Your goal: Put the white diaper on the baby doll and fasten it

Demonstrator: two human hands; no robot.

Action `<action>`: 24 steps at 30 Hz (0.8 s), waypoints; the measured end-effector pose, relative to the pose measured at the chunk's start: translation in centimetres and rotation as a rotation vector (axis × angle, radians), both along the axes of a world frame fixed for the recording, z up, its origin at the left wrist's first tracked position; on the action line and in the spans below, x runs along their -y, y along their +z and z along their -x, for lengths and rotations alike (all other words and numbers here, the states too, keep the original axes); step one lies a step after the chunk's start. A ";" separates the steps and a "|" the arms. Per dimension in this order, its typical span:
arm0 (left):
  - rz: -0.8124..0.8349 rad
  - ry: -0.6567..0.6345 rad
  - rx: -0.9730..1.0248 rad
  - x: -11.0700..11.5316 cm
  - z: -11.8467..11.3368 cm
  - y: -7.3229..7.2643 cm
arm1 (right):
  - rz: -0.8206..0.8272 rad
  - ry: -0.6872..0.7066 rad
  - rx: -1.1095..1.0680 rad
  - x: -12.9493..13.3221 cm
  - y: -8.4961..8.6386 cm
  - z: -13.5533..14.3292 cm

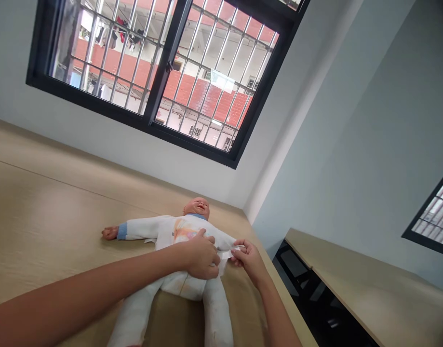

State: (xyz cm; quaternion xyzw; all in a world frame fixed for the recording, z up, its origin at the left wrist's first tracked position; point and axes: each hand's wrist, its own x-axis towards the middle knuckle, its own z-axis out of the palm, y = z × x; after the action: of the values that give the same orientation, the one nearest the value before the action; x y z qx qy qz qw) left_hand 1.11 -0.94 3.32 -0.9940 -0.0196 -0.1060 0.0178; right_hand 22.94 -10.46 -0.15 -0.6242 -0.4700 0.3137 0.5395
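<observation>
A baby doll [187, 284] lies on its back on the tan tabletop, in a white outfit with a blue collar, a blue cuff and an orange print on the chest. Across its belly reaches my left hand [203, 255], its fingers curled at the side of the clothing. Whatever those fingers grip is hidden. Beside the doll's sleeve, my right hand [246, 258] pinches a white cloth strip [226, 254] that runs toward my left hand. The doll's far arm stretches out sideways.
The tan table [62, 207] meets the wall beneath a barred window [163, 67]. On the right, past a gap, stands another tan table [369, 284] with a dark open shelf [322, 294] under its top. A second window [436, 212] is at the right edge.
</observation>
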 end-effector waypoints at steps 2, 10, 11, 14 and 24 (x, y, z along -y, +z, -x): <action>-0.017 0.014 0.003 0.0 -0.3 0.0 | -0.031 0.003 -0.029 0.2 0.1 -0.2; 0.120 0.197 0.056 -0.7 -1.8 -0.4 | -0.164 0.048 -0.136 -0.2 0.2 1.5; 0.156 0.226 0.073 -0.8 -1.8 -0.5 | -0.182 0.068 -0.153 -0.4 0.3 1.9; 0.254 0.264 0.117 -1.1 -1.9 -0.6 | -0.213 0.126 -0.182 -1.3 0.3 3.3; 0.446 0.242 0.228 -1.7 -2.9 -1.7 | -0.332 0.049 -0.145 -4.3 -1.2 8.6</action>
State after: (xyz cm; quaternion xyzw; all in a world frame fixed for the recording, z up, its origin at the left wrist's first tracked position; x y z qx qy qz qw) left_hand 4.01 0.79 1.66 -0.9454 -0.1629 -0.2073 -0.1915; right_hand 14.36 -6.12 -1.37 -0.4906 -0.4905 0.2888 0.6598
